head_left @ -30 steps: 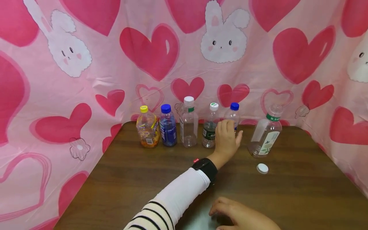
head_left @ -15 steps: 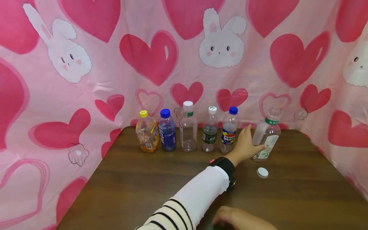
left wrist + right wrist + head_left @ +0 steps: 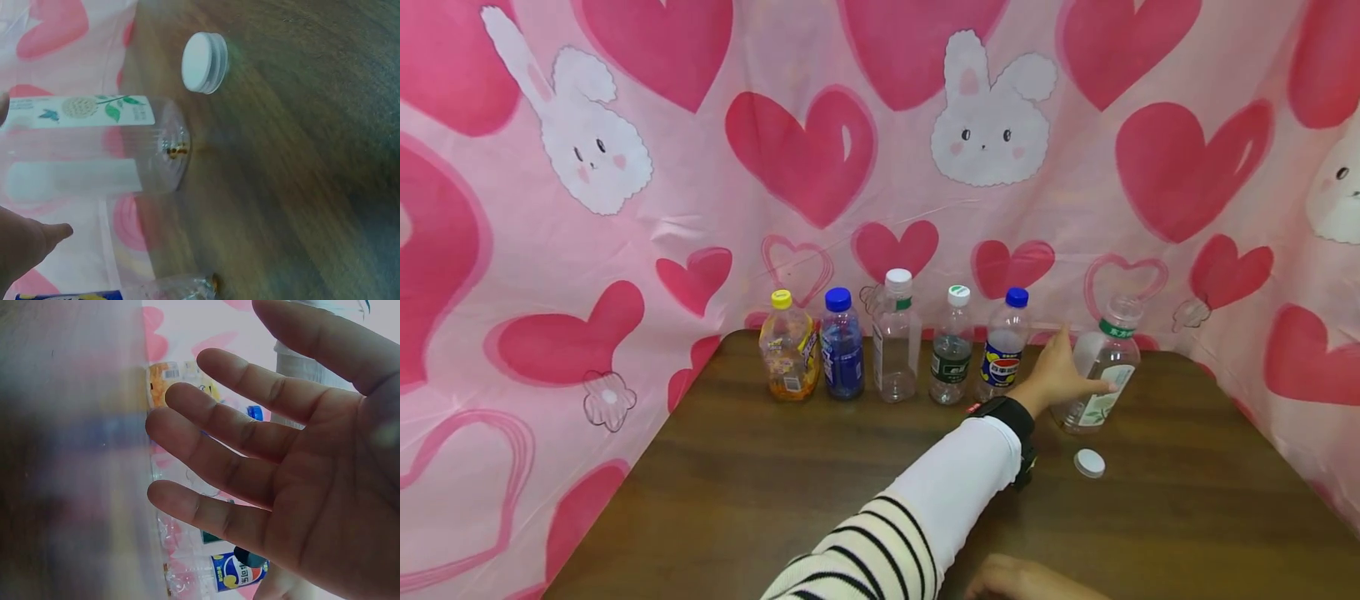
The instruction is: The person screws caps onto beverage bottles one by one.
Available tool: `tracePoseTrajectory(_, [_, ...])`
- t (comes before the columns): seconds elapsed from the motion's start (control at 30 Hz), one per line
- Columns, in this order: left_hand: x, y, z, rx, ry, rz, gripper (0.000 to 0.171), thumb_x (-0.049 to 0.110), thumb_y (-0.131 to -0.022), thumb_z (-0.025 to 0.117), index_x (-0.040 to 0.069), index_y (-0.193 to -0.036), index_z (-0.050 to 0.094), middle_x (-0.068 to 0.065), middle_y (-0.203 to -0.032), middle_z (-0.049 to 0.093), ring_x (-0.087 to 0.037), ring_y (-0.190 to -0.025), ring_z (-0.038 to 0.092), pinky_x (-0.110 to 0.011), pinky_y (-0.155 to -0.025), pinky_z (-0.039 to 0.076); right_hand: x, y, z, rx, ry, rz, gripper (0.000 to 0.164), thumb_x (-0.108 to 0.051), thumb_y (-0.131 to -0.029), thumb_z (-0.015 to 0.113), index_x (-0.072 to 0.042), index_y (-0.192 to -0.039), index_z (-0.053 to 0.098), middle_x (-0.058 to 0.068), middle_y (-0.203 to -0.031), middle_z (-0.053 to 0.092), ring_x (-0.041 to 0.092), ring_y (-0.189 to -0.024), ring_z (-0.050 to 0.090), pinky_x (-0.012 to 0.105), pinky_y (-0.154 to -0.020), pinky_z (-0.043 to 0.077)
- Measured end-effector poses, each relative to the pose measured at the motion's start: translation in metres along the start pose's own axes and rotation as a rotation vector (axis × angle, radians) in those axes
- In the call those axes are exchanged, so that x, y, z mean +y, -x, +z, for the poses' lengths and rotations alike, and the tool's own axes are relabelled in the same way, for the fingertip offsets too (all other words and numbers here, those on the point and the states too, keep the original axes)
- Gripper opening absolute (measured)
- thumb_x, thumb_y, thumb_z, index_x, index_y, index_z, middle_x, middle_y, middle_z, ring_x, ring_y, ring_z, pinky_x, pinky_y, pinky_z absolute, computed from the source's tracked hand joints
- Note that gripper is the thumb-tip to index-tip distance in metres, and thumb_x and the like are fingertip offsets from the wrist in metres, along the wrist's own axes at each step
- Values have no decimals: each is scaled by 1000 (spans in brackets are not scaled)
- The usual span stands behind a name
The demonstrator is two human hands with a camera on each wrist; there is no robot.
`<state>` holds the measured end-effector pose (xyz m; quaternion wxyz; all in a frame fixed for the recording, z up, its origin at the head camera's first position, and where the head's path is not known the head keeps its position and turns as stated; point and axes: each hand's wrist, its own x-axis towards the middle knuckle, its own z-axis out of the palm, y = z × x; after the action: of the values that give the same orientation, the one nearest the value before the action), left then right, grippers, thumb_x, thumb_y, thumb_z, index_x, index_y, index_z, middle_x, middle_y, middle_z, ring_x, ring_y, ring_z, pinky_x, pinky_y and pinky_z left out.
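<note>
My left hand [image 3: 1060, 375] reaches across to a clear, uncapped plastic bottle [image 3: 1103, 408] with a green neck band, standing at the right. Thumb and fingers are spread on either side of it. The left wrist view shows a gap between one finger [image 3: 44, 240] and the bottle wall; whether the thumb touches is unclear. A white cap [image 3: 1089, 462] lies on the table in front of the bottle. Low in the head view, my right hand [image 3: 1030, 581] is partly cut off. Its fingers [image 3: 231, 465] are extended and hold nothing in the right wrist view.
Left of the uncapped bottle, several capped bottles stand in a row: yellow-capped [image 3: 790, 362], blue [image 3: 844, 358], tall clear [image 3: 897, 358], green-labelled [image 3: 951, 368] and Pepsi [image 3: 1002, 362]. Behind the brown table [image 3: 722, 500] hangs a pink heart-patterned cloth [image 3: 925, 179].
My left hand has moved right, from in front of the green-labelled and Pepsi bottles to the uncapped bottle. My right hand has slipped lower in the head view.
</note>
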<state>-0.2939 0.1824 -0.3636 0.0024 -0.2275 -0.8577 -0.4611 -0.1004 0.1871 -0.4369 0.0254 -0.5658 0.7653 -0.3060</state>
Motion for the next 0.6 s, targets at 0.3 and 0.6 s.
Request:
tracePoseTrajectory(0.3, [-5, -10, 11, 53, -53, 54, 82, 38, -81, 79, 16, -146, 34, 2, -134, 53, -12, -125, 50, -32, -98, 48, 0, 4, -1, -15, -14, 49, 17, -6, -90, 66, -10, -107, 63, -5, -98, 57, 0, -92, 52, 11, -73, 45])
tracePoseTrajectory(0.6, [-4, 7, -6, 93, -31, 176, 76, 41, -81, 78, 16, -143, 42, 5, -134, 55, -9, -122, 52, -28, -94, 50, 11, 12, 14, -40, -175, 148, 16, -16, -98, 59, -14, -114, 63, -7, -103, 60, 0, -95, 55, 18, -74, 51])
